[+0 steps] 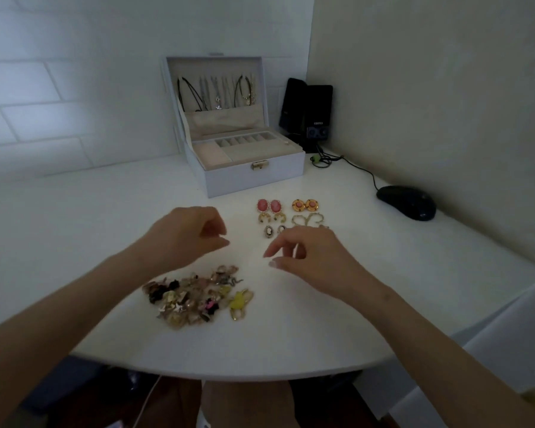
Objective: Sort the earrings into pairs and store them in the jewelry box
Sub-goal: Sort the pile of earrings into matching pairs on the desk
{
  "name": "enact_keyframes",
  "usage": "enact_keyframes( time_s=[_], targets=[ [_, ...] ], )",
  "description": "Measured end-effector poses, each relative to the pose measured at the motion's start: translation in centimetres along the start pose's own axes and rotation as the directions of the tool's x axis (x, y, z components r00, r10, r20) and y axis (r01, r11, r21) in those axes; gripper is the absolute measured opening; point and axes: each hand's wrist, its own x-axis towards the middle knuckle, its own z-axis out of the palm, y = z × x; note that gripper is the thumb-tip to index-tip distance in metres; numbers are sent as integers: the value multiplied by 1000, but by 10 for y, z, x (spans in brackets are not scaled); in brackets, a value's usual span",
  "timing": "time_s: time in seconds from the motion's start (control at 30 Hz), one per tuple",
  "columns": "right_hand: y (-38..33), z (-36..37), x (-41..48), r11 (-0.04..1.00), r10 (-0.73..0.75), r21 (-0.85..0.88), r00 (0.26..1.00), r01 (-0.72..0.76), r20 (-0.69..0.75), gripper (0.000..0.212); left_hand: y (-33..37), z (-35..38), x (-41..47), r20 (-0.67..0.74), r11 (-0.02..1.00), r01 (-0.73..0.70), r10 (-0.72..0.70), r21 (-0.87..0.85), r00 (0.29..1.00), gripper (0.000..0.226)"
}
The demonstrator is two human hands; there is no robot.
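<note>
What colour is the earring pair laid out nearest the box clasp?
Pink; the earring pair shows in head view.

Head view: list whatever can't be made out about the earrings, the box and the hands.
All in the head view:
- Earring pile: pieces overlap and blur; matches unreadable.
- Gold hoop pair: lower part hidden behind the right hand.
- Jewelry box compartments: too small and dim to tell contents.
- Left hand: curled fingers hide whether they pinch anything.
</note>
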Motion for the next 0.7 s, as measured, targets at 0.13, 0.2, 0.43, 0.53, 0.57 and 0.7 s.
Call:
enact_keyframes(
  time_s=[0.13, 0.2, 0.43, 0.53, 0.57, 0.7],
  targets=[
    [-14, 22, 12, 998, -57, -32, 995, 60, 82, 7, -26, -13, -7, 107, 998, 66, -66, 8, 992, 10],
    [-20, 31, 18, 995, -83, -45, 991, 88, 109, 9, -38, -18, -12, 141, 996, 94, -93, 4, 986, 12],
    [-44, 50, 35, 992, -118, -25, 975, 125, 190, 14, -61, -35, -37, 366, 992, 124, -110, -15, 924, 30],
    [-53, 58, 39, 990, -128, -27, 971, 136, 201, 11, -61, -24, -39, 356, 996, 73, -52, -46, 933, 15],
    [-55, 59, 40, 990, -127, -41, 970, 138, 205, 10, -61, -20, -39, 336, 996, 66, -40, -66, 941, 14],
    [-60, 57, 41, 990, -107, -53, 946, 129, 307, 9, -62, -10, -39, 261, 995, 42, -16, -94, 965, 11]
  ],
)
